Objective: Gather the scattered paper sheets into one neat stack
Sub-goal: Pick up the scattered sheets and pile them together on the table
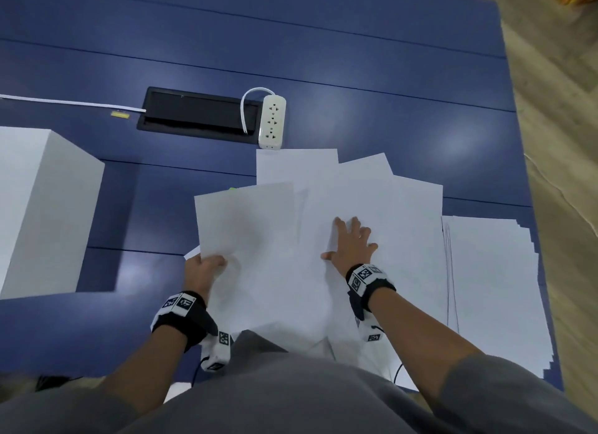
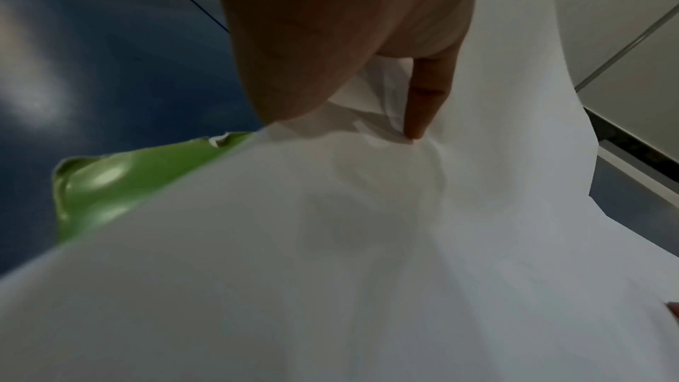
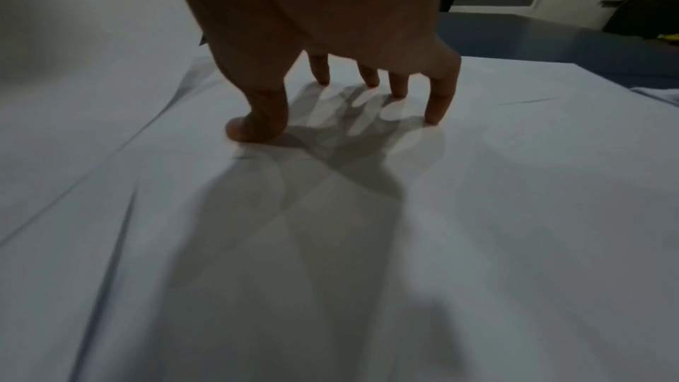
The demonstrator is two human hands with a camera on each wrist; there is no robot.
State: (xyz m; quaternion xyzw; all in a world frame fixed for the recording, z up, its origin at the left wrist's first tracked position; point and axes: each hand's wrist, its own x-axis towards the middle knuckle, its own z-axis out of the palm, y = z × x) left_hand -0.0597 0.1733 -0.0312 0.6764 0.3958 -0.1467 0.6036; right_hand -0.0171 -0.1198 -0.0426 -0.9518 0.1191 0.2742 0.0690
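Several white paper sheets lie fanned and overlapping on the blue table, some hanging over its near edge. My left hand pinches the near left corner of a lifted, curved sheet; in the left wrist view the thumb presses into that sheet, which buckles there. My right hand lies spread on the middle sheets, its fingertips pressing down on the paper. A straighter pile of sheets lies at the right.
A white box stands on the table at the left. A white power strip and a black cable hatch lie just beyond the sheets. Something green shows under the lifted sheet. The table's right edge borders wooden floor.
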